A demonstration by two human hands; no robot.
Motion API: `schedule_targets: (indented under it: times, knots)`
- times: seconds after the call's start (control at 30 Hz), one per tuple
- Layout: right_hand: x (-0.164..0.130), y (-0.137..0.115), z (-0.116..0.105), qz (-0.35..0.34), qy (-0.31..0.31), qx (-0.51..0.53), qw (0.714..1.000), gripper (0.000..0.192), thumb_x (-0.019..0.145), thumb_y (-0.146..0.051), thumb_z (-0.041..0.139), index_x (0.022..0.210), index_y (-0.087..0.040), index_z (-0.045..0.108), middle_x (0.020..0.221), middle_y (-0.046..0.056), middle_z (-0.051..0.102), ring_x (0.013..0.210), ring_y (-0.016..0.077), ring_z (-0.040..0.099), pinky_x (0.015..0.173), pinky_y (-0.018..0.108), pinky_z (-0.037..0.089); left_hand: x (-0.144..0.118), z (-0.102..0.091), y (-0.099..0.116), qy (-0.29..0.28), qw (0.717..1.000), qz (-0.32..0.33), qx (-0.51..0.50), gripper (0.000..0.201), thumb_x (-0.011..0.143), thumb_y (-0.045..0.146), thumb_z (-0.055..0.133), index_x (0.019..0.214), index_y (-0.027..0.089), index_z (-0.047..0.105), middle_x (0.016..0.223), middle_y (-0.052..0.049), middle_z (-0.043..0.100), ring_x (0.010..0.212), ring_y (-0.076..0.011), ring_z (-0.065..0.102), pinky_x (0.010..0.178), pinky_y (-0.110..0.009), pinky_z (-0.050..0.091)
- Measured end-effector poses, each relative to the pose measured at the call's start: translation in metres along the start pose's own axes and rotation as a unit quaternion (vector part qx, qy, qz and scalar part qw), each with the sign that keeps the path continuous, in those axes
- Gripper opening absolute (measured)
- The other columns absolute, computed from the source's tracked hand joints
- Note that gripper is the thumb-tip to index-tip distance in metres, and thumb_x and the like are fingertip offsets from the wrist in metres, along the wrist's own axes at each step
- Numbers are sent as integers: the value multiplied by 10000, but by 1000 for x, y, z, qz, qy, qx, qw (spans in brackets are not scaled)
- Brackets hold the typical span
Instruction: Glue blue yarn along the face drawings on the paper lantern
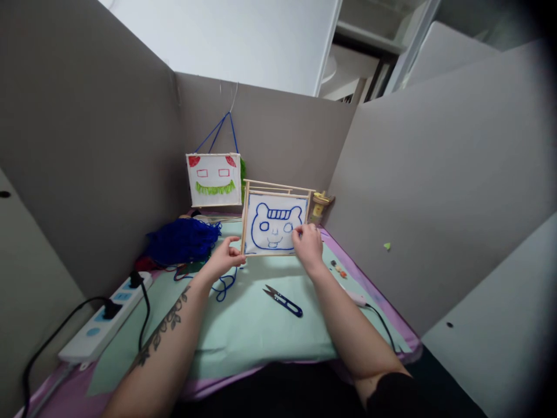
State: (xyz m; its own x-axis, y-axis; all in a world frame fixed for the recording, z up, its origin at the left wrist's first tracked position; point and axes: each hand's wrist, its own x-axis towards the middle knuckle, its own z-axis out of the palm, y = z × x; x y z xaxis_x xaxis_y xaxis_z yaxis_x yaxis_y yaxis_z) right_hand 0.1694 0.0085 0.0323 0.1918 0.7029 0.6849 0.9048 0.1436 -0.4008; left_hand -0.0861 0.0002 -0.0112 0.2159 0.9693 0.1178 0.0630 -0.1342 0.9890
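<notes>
A wooden stick frame (244, 223) holds a white sheet with a bear-like face (265, 232) outlined in blue. It stands tilted up above the table. My left hand (226, 258) grips the frame's lower left corner between thumb and fingers. Against the face's right eye, the curled fingers of my right hand (308, 242) are pressed together; what they pinch, if anything, is hidden. The outline looks thick and dark in most places, thinner at the right eye and mouth. Navy thread snips (285, 301) lie on the table below the frame.
A blue yarn heap (180, 239) lies left, its loose strand (226, 284) trailing across the mint table cover (243, 337). A white power strip (107, 319) with black plugs is at left. Another framed face (214, 180) hangs behind. A corded white tool (357, 298) lies right, partly behind my forearm.
</notes>
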Motion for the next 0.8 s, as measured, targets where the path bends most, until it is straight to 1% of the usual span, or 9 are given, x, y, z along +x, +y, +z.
schedule_targets:
  times: [0.1, 0.23, 0.33, 0.47, 0.57, 0.67, 0.73, 0.8]
  knots:
    - [-4, 5, -3, 7, 8, 50, 999, 182, 792, -283, 473, 789, -188, 628, 824, 64, 541, 817, 213, 473, 755, 323, 373, -1, 1, 2, 2, 1000, -1, -3, 690, 631, 232, 740, 1205, 169, 362, 629, 56, 574, 628, -158, 640, 582, -255, 472]
    - [-13, 13, -5, 12, 34, 127, 991, 246, 798, -228, 426, 863, -174, 657, 858, 71, 566, 840, 203, 500, 799, 330, 392, -2, 2, 4, 0, 1000, -1, -7, 674, 640, 217, 731, 1202, 166, 363, 620, 59, 568, 634, -161, 644, 585, -255, 473]
    - [-21, 14, -3, 15, 25, 117, 993, 247, 796, -243, 447, 853, -183, 680, 865, 74, 563, 870, 212, 498, 830, 345, 390, -3, 2, 5, -4, 1000, 0, -8, 675, 637, 223, 731, 1200, 167, 362, 611, 62, 563, 638, -163, 643, 590, -258, 474]
    - [-26, 11, 1, 14, 12, 48, 999, 231, 791, -249, 473, 873, -196, 682, 885, 85, 552, 901, 235, 477, 811, 350, 386, -3, 3, 6, -2, 1000, -1, -3, 684, 636, 234, 726, 1204, 159, 352, 601, 66, 554, 639, -159, 633, 593, -256, 470]
    - [-27, 8, 5, 0, -8, 8, 1000, 216, 781, -221, 480, 849, -196, 684, 900, 97, 547, 930, 254, 456, 819, 365, 375, -4, 3, 6, -2, 1000, -2, -1, 702, 631, 236, 728, 1214, 154, 345, 600, 68, 550, 630, -154, 625, 593, -257, 468]
    - [-26, 5, 7, -24, -25, 48, 998, 230, 766, -182, 476, 833, -204, 695, 899, 82, 553, 935, 237, 467, 862, 358, 370, -4, 3, 6, -4, 1000, -1, -1, 708, 631, 239, 729, 1220, 153, 345, 608, 63, 561, 625, -153, 624, 590, -258, 467]
    - [-26, 4, 8, -35, -26, 91, 995, 253, 761, -162, 462, 833, -216, 699, 881, 62, 562, 918, 218, 485, 874, 342, 374, -5, 3, 7, -5, 1000, 0, -2, 702, 633, 236, 728, 1219, 155, 350, 614, 61, 564, 627, -154, 626, 594, -260, 469]
    - [-27, 4, 9, -31, -20, 110, 993, 259, 760, -160, 455, 824, -222, 698, 861, 51, 569, 907, 210, 498, 866, 337, 382, -6, 3, 8, -2, 1000, 1, -3, 702, 631, 232, 729, 1219, 157, 353, 607, 65, 556, 627, -155, 627, 596, -260, 471]
